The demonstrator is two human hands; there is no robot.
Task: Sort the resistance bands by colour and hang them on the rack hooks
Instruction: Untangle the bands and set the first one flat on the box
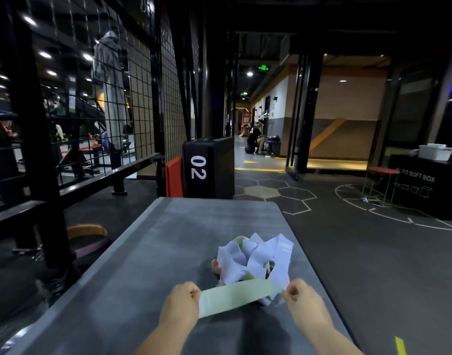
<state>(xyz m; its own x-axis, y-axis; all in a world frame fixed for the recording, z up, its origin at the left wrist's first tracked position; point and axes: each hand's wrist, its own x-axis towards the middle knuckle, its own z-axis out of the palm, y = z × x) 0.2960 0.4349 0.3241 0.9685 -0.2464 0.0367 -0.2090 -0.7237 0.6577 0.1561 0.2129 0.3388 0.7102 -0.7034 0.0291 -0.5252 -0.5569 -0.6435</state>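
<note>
The left hand [180, 302] is curled, its thumb and fingers pinching the left end of a pale green band [235, 297]. The right hand [305, 301] is curled the same way on the band's right end, so the band is drawn flat between them just above the near part of the grey counter [168, 239]. The band's long axis runs left to right across the view, with the left end a little nearer than the right. Its right end touches or overlaps the heap of white bands [255, 260] lying just beyond the hands; I cannot tell whether it is free of them. The black rack frame [40, 149] stands well off to the far left, and no hooks can be made out on it. The left hand is therefore the nearer one for carrying the band across, I judge. An orange band [86, 230] and a pink one [89, 248] lie on the floor by the rack's foot.
</note>
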